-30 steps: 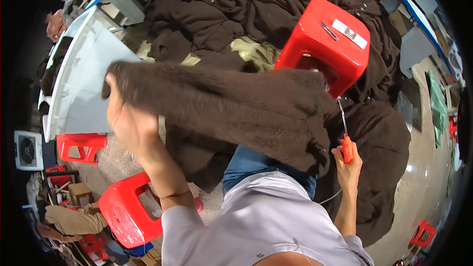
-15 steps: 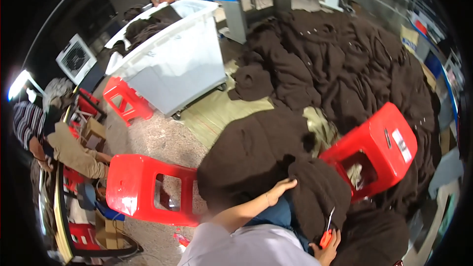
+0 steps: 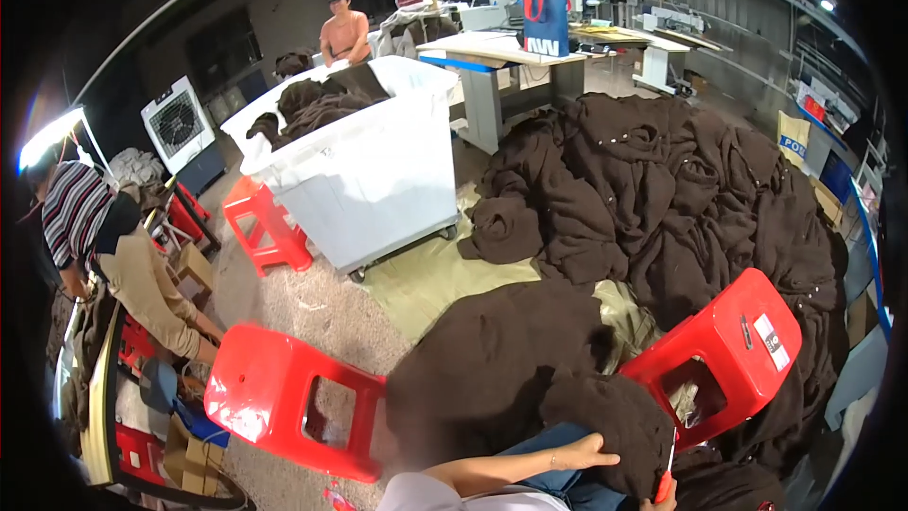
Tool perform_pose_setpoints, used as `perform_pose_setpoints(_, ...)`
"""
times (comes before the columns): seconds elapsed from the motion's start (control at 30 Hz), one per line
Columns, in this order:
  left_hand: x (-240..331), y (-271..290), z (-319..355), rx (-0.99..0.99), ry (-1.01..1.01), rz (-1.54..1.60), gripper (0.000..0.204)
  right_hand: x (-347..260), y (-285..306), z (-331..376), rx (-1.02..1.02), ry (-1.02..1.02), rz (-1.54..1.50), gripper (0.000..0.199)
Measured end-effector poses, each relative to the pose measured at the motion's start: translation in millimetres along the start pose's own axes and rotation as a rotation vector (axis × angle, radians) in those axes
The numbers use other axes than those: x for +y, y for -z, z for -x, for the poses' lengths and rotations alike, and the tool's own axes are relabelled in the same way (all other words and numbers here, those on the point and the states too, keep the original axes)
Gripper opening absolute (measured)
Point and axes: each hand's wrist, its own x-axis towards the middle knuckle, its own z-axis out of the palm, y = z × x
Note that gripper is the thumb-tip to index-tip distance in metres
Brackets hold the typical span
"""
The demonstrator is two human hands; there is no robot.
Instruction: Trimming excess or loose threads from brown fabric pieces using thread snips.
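A dark brown knitted garment (image 3: 605, 421) lies across my lap, over blue trousers (image 3: 544, 449). My left hand (image 3: 584, 454) is closed at the garment's near left side, fingers curled against the cloth. At the lower edge, my right hand (image 3: 662, 502) is partly cut off. It grips red-orange-handled scissors (image 3: 665, 484), whose long thin blade points up along the garment's right side. Beyond my lap, more brown cloth (image 3: 501, 336) is spread on the floor.
One red stool (image 3: 255, 388) stands left, another red stool (image 3: 728, 350) right. A large heap of brown garments (image 3: 653, 189) fills the far right. A white wheeled bin (image 3: 369, 185) holds more garments. One person (image 3: 345, 33) is behind it; another person (image 3: 142, 255) bends at the left.
The view has tilted up, so the stools, bin and my hands sit lower in it. My left hand's fingers look more curled. The scissors remain in my right hand.
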Motion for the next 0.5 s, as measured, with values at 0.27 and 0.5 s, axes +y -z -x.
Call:
perform_pose_setpoints(0.27,174,69,116,-0.081,-0.756,0.380,0.026,-78,69,59,-0.710,-0.077,-0.673,0.060)
perform_pose_setpoints(0.5,51,153,-28,0.219,-0.227,0.751,0.026,-181,19,5,-0.030,0.131,-0.142,0.039)
